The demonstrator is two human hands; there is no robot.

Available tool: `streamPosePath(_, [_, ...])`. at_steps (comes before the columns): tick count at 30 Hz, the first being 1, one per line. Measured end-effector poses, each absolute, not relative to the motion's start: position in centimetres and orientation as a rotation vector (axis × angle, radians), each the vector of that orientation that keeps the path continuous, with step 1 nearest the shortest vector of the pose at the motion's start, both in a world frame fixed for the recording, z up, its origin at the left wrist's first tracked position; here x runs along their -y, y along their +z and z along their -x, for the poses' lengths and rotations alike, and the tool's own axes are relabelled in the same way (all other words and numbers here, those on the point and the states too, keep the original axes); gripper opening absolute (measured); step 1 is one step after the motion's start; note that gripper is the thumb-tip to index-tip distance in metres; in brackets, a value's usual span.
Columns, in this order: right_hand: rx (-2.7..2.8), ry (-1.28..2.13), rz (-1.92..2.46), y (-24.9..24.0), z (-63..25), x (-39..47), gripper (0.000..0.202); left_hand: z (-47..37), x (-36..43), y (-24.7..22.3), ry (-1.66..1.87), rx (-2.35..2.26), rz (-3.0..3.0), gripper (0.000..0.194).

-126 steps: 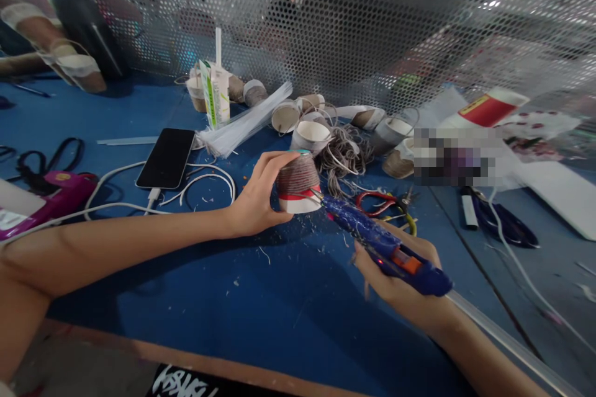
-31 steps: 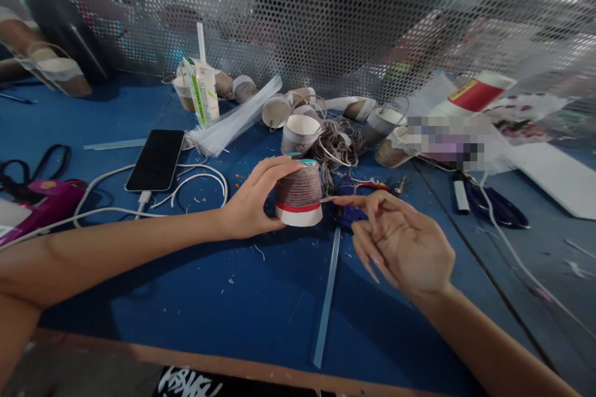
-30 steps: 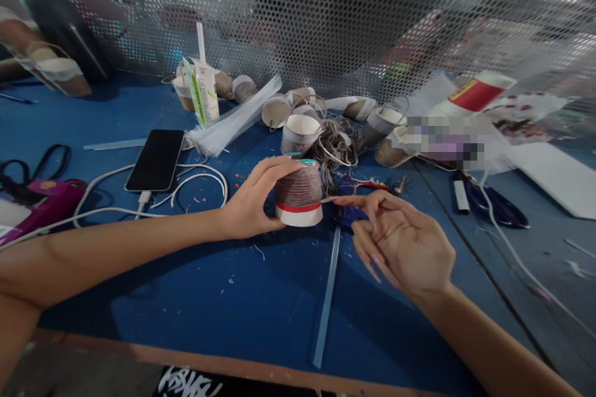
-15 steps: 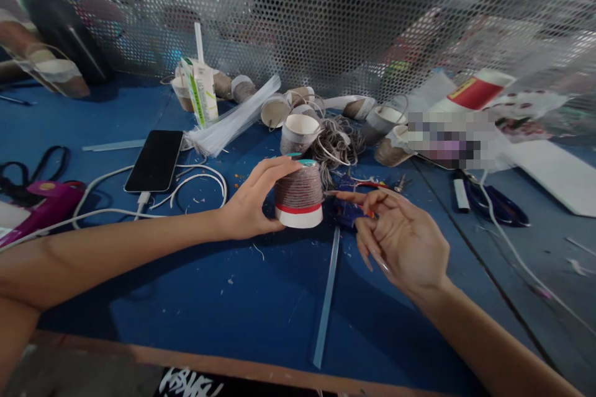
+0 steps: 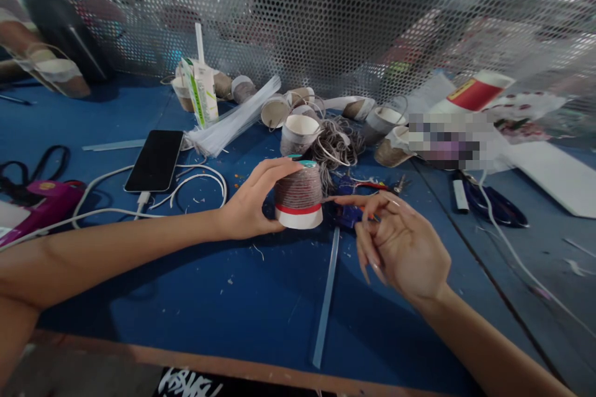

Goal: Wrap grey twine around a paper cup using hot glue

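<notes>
My left hand (image 5: 254,201) is wrapped round an upside-down paper cup (image 5: 298,192), thumb low on its side and fingers over its top. Grey yarn winds round the cup above a red band, and a white rim shows below. My right hand (image 5: 403,242) is just to the right, palm turned up, its index finger pointing at the cup's side near the red band. Its other fingers are bent and apart; whether it pinches a thin strand cannot be made out. Behind the cup lies a tangle of grey yarn (image 5: 338,141).
A phone (image 5: 154,161) with a white cable and a purple glue gun (image 5: 56,201) lie left. Several yarn-wrapped cups stand behind, by a perforated metal screen (image 5: 261,25). A clear strip (image 5: 326,298) lies in front; blue-handled scissors (image 5: 496,205) lie right.
My right hand has shifted slightly, its index finger now lower and its other fingers moved a little. My left hand and the cup have stayed in place.
</notes>
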State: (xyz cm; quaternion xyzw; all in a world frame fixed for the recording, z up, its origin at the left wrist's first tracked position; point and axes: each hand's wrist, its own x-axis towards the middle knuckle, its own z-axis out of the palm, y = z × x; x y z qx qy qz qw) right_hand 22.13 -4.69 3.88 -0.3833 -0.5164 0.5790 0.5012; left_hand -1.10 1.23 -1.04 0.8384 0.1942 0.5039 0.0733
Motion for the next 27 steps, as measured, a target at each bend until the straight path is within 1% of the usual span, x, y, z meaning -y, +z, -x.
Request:
streamPosePath(4, [1.251,1.272,0.948,3.9,-22.4,4.3,0.026,1.2,-1.3,-1.1,1.493,-0.604,-2.53,0.077])
streamPosePath(8, [1.413,1.371,0.932,4.1,-22.0,5.4,0.026,1.2,-1.3,-1.2,1.431,-0.625,-2.535,0.08])
streamPosePath(11, [1.659,1.428,0.923,3.8,-21.8,6.2,0.03,1.2,-1.2,-1.2,1.417,-0.619,-2.558,0.078])
streamPosePath(14, [1.863,1.402,0.885,3.4,-21.8,6.6,0.038,1.2,-1.1,-1.1,1.406,-0.611,-2.614,0.078])
streamPosePath(17, [1.863,1.263,0.913,3.3,-21.8,6.4,0.04,1.2,-1.1,-1.0,1.39,-0.616,-2.64,0.081])
streamPosePath(22, [1.686,0.875,1.012,3.7,-22.4,6.0,0.041,1.3,-1.0,-1.0,1.368,-0.688,-2.628,0.085])
streamPosePath(24, [1.761,0.764,0.986,3.7,-22.7,6.1,0.042,1.3,-1.0,-1.0,1.34,-0.715,-2.626,0.088])
streamPosePath(27, [2.077,0.696,0.837,3.6,-22.7,6.2,0.039,1.3,-1.0,-1.1,1.318,-0.751,-2.608,0.089])
